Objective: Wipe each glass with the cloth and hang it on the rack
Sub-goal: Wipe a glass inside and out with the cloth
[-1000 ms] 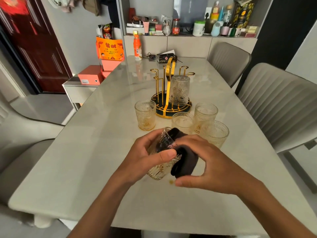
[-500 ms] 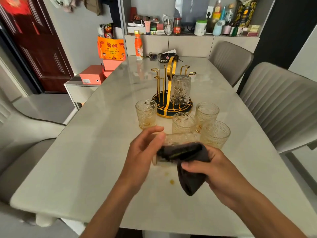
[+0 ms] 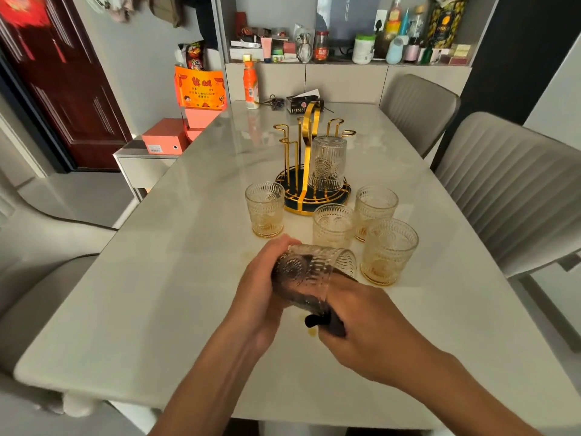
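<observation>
My left hand point(image 3: 256, 297) grips an embossed glass point(image 3: 306, 275) tilted on its side above the table. My right hand point(image 3: 361, 328) pushes a dark cloth point(image 3: 327, 322) up into that glass; the cloth shows through the wall and a tail sticks out below. The gold rack point(image 3: 306, 171) on a dark round base stands at mid-table with one glass point(image 3: 327, 163) hung upside down on it. Several more glasses stand upright in front of the rack: one on the left point(image 3: 265, 209), one in the middle point(image 3: 334, 225), two on the right point(image 3: 375, 209) point(image 3: 389, 250).
An orange bottle point(image 3: 251, 84), keys and a dark box point(image 3: 303, 103) sit at the table's far end point(image 3: 188, 309). Grey chairs point(image 3: 509, 190) line the right side, another chair is at left. A small amber drip point(image 3: 312, 332) lies under the cloth.
The cloth, wrapped over the outside of the glass before, is now stuffed inside it. My left hand has turned the glass so its mouth faces my right hand.
</observation>
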The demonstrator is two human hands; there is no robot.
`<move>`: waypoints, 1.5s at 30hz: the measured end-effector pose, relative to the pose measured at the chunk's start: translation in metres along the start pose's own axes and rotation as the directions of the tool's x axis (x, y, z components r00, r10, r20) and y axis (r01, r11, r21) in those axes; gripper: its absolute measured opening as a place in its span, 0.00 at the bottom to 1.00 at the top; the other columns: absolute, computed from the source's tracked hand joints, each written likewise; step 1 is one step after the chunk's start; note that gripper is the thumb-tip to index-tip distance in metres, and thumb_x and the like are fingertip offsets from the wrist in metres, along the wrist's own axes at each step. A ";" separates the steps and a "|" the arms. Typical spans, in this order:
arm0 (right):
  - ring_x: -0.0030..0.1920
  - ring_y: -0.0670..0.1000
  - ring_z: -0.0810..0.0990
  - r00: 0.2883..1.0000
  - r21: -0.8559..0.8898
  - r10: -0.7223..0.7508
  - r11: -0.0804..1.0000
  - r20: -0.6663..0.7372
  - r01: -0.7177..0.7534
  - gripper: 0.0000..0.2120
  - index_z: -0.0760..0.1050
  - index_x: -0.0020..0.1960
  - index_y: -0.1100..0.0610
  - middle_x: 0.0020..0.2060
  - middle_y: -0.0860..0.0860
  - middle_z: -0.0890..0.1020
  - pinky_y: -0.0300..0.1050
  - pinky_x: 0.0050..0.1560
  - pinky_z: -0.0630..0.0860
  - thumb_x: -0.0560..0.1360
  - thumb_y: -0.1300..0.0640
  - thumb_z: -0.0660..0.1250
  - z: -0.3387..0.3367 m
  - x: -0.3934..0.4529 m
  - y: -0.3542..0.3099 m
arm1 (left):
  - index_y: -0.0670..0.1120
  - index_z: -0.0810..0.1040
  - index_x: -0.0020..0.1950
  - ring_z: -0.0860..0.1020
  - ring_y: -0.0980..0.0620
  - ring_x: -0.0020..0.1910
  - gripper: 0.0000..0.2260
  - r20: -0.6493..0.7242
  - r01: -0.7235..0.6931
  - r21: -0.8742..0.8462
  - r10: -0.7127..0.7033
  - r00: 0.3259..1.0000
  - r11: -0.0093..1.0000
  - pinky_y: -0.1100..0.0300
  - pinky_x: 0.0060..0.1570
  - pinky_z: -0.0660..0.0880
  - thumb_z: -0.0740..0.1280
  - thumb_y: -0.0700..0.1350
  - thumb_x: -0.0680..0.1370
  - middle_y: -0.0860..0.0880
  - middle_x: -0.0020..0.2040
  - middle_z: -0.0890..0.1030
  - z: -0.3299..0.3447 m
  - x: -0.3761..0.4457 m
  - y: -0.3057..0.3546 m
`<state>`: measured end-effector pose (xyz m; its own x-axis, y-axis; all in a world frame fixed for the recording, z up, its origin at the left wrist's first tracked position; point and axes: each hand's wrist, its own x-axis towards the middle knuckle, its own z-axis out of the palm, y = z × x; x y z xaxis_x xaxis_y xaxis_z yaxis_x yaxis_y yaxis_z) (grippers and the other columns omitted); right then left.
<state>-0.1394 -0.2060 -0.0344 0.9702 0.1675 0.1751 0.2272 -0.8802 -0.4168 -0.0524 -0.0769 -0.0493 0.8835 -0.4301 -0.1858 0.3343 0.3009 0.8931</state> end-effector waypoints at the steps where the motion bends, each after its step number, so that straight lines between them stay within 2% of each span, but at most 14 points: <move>1: 0.53 0.49 0.79 1.000 0.027 0.002 1.000 -0.015 -0.002 0.19 0.76 0.61 0.46 0.54 0.40 0.79 0.46 0.49 0.78 0.71 0.56 0.63 0.000 0.000 -0.004 | 0.50 0.82 0.45 0.81 0.48 0.42 0.11 0.006 -0.012 -0.076 0.012 1.000 0.997 0.53 0.41 0.74 0.66 0.55 0.76 0.46 0.43 0.83 0.000 -0.003 -0.006; 7: 0.31 0.42 0.78 0.945 0.636 0.317 0.713 0.083 -0.295 0.21 0.80 0.52 0.43 0.31 0.40 0.81 0.43 0.35 0.78 0.70 0.68 0.66 0.002 -0.003 -0.022 | 0.47 0.79 0.53 0.76 0.41 0.52 0.11 -0.090 -0.135 -0.187 0.120 0.989 0.973 0.46 0.53 0.72 0.63 0.54 0.80 0.39 0.50 0.78 -0.005 -0.007 -0.036; 12: 0.46 0.51 0.81 0.997 0.127 0.035 0.992 -0.066 -0.027 0.15 0.75 0.58 0.51 0.49 0.47 0.82 0.46 0.43 0.79 0.72 0.61 0.66 0.006 -0.001 -0.023 | 0.46 0.79 0.49 0.80 0.47 0.41 0.10 -0.033 -0.099 -0.117 0.095 0.995 0.988 0.54 0.41 0.75 0.66 0.52 0.75 0.44 0.43 0.81 -0.013 -0.002 -0.012; 16: 0.44 0.51 0.84 0.978 -0.208 -0.173 0.967 -0.116 0.146 0.26 0.72 0.55 0.52 0.48 0.48 0.84 0.44 0.31 0.80 0.61 0.61 0.77 0.015 0.002 -0.006 | 0.48 0.82 0.45 0.82 0.49 0.37 0.11 0.103 0.089 0.059 -0.095 0.990 0.994 0.56 0.34 0.78 0.63 0.51 0.80 0.46 0.40 0.84 -0.021 -0.001 0.007; 19: 0.41 0.46 0.81 0.983 0.200 0.037 0.980 -0.179 0.000 0.18 0.78 0.57 0.51 0.43 0.44 0.83 0.37 0.38 0.77 0.69 0.63 0.69 0.016 -0.001 -0.023 | 0.45 0.79 0.52 0.81 0.47 0.45 0.10 0.080 -0.193 -0.041 0.196 0.977 0.980 0.57 0.40 0.79 0.65 0.49 0.77 0.43 0.47 0.82 -0.029 -0.002 -0.006; 23: 0.32 0.51 0.77 0.942 0.744 0.332 0.619 0.041 -0.251 0.13 0.80 0.48 0.54 0.36 0.57 0.82 0.57 0.35 0.80 0.71 0.69 0.67 0.014 0.005 -0.039 | 0.48 0.79 0.49 0.80 0.51 0.45 0.06 -0.032 -0.488 0.029 0.488 0.872 0.873 0.61 0.40 0.78 0.67 0.48 0.74 0.48 0.46 0.81 -0.035 -0.001 -0.027; 30: 0.33 0.47 0.78 0.986 0.381 0.118 0.922 -0.119 -0.065 0.20 0.78 0.58 0.43 0.38 0.45 0.84 0.45 0.33 0.76 0.73 0.64 0.68 0.007 0.008 -0.020 | 0.48 0.81 0.43 0.79 0.47 0.45 0.09 0.038 -0.048 0.112 0.044 0.998 0.993 0.53 0.46 0.73 0.67 0.52 0.77 0.44 0.44 0.81 -0.021 0.010 0.012; 32: 0.33 0.46 0.80 0.947 0.705 0.298 0.697 -0.120 -0.130 0.21 0.81 0.53 0.43 0.37 0.44 0.85 0.49 0.34 0.80 0.73 0.68 0.71 0.002 0.007 -0.024 | 0.51 0.80 0.48 0.77 0.47 0.49 0.09 0.061 -0.294 0.080 0.289 0.955 0.953 0.53 0.47 0.73 0.65 0.54 0.77 0.44 0.50 0.78 -0.020 0.009 -0.001; 35: 0.31 0.47 0.81 0.883 0.977 0.446 0.076 0.143 -0.197 0.16 0.83 0.46 0.51 0.36 0.49 0.84 0.47 0.29 0.79 0.72 0.72 0.71 -0.007 0.007 -0.032 | 0.57 0.79 0.53 0.77 0.50 0.51 0.08 0.056 -0.589 0.156 0.588 0.807 0.793 0.57 0.49 0.76 0.64 0.55 0.76 0.50 0.52 0.79 -0.017 0.003 -0.020; 37: 0.30 0.48 0.78 0.926 0.951 0.351 0.213 0.141 -0.225 0.19 0.82 0.50 0.50 0.36 0.50 0.82 0.46 0.29 0.79 0.73 0.73 0.69 -0.008 0.003 -0.030 | 0.58 0.80 0.47 0.77 0.54 0.46 0.06 0.002 -0.532 0.224 0.546 0.838 0.817 0.61 0.44 0.75 0.63 0.54 0.77 0.54 0.45 0.80 -0.012 0.002 -0.012; 39: 0.30 0.44 0.77 0.976 0.714 0.219 0.681 0.009 -0.159 0.24 0.78 0.59 0.42 0.36 0.45 0.82 0.42 0.32 0.78 0.75 0.69 0.68 -0.005 0.000 -0.022 | 0.54 0.80 0.42 0.78 0.52 0.43 0.09 -0.061 -0.249 0.277 0.275 0.959 0.928 0.57 0.42 0.74 0.64 0.54 0.78 0.53 0.39 0.81 -0.005 0.004 0.009; 41: 0.32 0.44 0.76 0.993 0.364 0.094 0.930 -0.075 -0.061 0.23 0.74 0.64 0.42 0.35 0.41 0.80 0.38 0.33 0.74 0.75 0.64 0.67 -0.002 0.001 -0.012 | 0.50 0.82 0.42 0.81 0.50 0.43 0.13 -0.017 0.058 0.277 -0.056 0.998 0.959 0.54 0.45 0.76 0.64 0.54 0.80 0.50 0.38 0.84 -0.003 0.005 0.022; 43: 0.33 0.44 0.77 0.984 0.331 0.080 0.943 -0.162 -0.023 0.20 0.76 0.62 0.42 0.36 0.40 0.80 0.41 0.34 0.75 0.75 0.63 0.69 -0.003 0.001 -0.012 | 0.50 0.83 0.42 0.81 0.50 0.44 0.15 0.070 0.045 0.230 -0.063 0.996 0.972 0.53 0.48 0.76 0.63 0.56 0.81 0.50 0.40 0.85 -0.003 0.006 0.022; 45: 0.32 0.44 0.78 0.956 0.662 0.254 0.743 -0.149 -0.094 0.17 0.80 0.54 0.44 0.35 0.43 0.83 0.46 0.33 0.79 0.75 0.66 0.71 -0.010 0.000 -0.019 | 0.53 0.82 0.45 0.79 0.50 0.47 0.13 0.082 -0.247 0.098 0.239 0.967 0.964 0.56 0.47 0.75 0.63 0.58 0.79 0.50 0.45 0.82 -0.006 0.008 0.005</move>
<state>-0.1450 -0.1938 -0.0179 0.9723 -0.1295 0.1946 0.1334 -0.3761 -0.9169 -0.0419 -0.0740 -0.0490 0.9078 -0.4138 0.0677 0.0721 0.3133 0.9469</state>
